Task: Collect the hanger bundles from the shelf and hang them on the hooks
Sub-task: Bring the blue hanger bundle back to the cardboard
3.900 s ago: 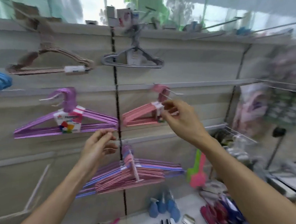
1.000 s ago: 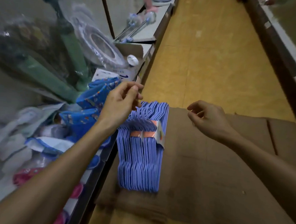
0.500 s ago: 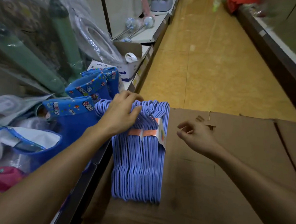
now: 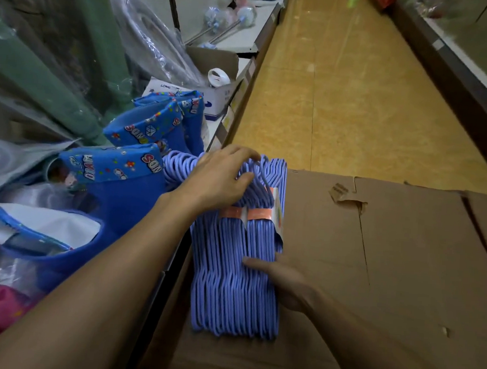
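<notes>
Head view: a bundle of lilac-blue hangers (image 4: 234, 276) lies at the centre of the frame on the left edge of a flattened cardboard box (image 4: 389, 266), its hooks pointing toward the top of the frame and an orange paper band (image 4: 246, 213) wrapped across it just below the hooks. The left hand (image 4: 219, 179) comes in from the lower left and rests over the hook end, fingers bent down onto the wires; its grip looks partly closed around them, though how firmly cannot be told. The right hand (image 4: 284, 279) enters from the lower right and takes the bundle's right side lower down, thumb lying across the top of the hangers and the fingers tucked out of sight beneath. Left of the bundle, bright blue printed fabric items (image 4: 140, 160) crowd a low shelf (image 4: 256, 41), with clear plastic wrapping and green poles (image 4: 42, 78) in the upper left and a small white box (image 4: 216, 96) behind. A yellow tiled floor (image 4: 344, 90) runs up the upper centre of the frame.
</notes>
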`<action>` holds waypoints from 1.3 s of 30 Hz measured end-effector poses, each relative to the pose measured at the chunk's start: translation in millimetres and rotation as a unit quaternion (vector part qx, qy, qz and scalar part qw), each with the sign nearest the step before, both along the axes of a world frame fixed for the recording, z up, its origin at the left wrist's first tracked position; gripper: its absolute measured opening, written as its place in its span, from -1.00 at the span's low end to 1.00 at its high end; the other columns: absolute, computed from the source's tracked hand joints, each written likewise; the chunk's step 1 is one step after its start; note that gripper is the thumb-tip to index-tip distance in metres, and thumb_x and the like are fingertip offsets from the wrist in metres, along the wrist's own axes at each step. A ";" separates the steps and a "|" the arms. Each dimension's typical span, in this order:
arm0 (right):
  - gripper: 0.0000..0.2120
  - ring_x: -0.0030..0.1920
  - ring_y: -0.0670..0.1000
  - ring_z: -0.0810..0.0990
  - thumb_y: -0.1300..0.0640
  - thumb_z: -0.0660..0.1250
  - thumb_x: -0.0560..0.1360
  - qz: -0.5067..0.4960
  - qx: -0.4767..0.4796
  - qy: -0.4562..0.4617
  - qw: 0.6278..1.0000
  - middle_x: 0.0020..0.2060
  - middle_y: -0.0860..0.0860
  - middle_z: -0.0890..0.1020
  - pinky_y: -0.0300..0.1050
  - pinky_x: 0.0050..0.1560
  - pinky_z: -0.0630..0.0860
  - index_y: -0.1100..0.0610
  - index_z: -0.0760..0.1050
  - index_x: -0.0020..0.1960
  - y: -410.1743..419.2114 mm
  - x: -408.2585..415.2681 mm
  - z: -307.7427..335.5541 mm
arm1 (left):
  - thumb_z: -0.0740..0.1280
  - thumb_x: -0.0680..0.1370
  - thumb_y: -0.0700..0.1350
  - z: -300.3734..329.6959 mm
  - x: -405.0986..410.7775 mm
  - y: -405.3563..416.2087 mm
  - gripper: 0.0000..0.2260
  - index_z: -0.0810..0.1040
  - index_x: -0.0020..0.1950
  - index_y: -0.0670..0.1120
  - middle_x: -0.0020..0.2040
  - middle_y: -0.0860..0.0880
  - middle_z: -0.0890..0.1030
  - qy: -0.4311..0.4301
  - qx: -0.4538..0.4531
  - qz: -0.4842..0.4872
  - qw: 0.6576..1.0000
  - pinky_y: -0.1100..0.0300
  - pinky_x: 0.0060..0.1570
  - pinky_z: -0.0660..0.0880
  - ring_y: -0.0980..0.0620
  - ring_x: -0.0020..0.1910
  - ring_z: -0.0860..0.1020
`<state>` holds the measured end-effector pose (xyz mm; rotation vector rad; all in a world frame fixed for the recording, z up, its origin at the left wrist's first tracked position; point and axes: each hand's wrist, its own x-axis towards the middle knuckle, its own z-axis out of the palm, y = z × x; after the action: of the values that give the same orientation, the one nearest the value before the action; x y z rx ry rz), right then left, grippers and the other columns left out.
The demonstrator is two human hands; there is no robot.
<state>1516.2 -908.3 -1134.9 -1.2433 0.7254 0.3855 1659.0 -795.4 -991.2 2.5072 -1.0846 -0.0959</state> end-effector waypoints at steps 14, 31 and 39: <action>-0.66 -0.01 0.21 0.71 0.13 0.50 0.44 -0.059 0.020 0.002 0.998 0.02 0.19 0.72 0.15 -0.03 0.66 0.19 0.58 0.18 -55.6 -28.8 20.4 | 0.27 0.61 -0.11 12.1 -12.6 -27.9 -0.66 0.48 0.40 -0.01 0.30 0.04 0.56 0.024 -0.066 -0.078 0.994 0.34 0.02 0.30 0.18 0.07 0.45; -0.47 0.06 0.14 0.70 0.02 0.59 0.33 0.077 -0.081 0.043 0.993 0.07 0.12 0.71 0.16 0.20 0.59 0.14 0.54 0.23 -164.6 -93.3 27.3 | 0.22 0.64 -0.18 0.1 -74.5 -104.9 -0.57 0.34 0.52 -0.02 0.58 0.03 0.22 -0.038 0.007 -0.238 0.970 0.17 0.52 -0.04 0.10 0.55 0.19; -0.56 0.08 -0.06 0.65 -0.04 0.54 0.40 0.194 -0.231 -0.023 0.953 0.09 -0.05 0.65 -0.16 0.07 0.58 -0.03 0.47 0.21 -158.6 -91.5 41.3 | 0.24 0.62 -0.20 -3.7 -65.8 -94.0 -0.55 0.35 0.51 0.01 0.57 0.04 0.25 -0.049 0.013 -0.264 0.963 0.35 0.39 0.03 0.05 0.51 0.25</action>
<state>1424.8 -1066.8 -1093.6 -1.8442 0.5429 0.5229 1593.2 -889.4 -994.9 2.1969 -1.7794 -0.1357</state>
